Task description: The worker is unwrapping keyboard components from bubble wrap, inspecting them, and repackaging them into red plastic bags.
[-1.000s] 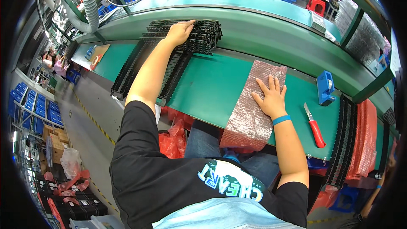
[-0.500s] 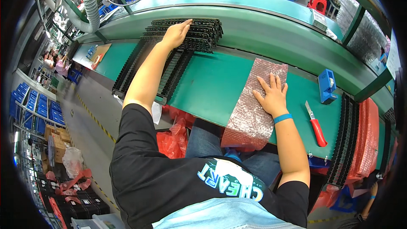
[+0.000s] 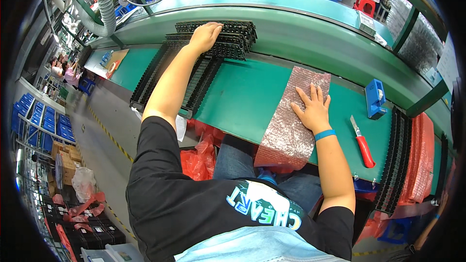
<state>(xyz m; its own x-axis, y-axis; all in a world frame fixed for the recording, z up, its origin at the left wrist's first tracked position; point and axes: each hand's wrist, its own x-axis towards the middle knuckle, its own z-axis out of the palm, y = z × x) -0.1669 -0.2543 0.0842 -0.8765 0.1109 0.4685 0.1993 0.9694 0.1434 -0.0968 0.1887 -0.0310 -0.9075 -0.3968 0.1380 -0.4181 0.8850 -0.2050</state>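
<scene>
Lying beneath the spread right hand point(image 3: 314, 111), the wrap point(image 3: 287, 133) crosses the bench point(image 3: 238, 92); the left hand point(image 3: 206, 37) is at the boards point(image 3: 233, 49), grip indiscernible.

Left fingers point(image 3: 215, 27): tips too small to show whether I pinch anything.
Black boards point(image 3: 233, 51): partly hidden behind my hand.
Slotted rack point(image 3: 206, 82): my left forearm point(image 3: 170, 85) covers part.
Bubble wrap point(image 3: 287, 128): my right hand point(image 3: 314, 112) hides a patch.
Face mask point(image 3: 252, 250): cut off by the lower edge.
Far-left people point(image 3: 72, 75): too small to tell what they handle.
</scene>
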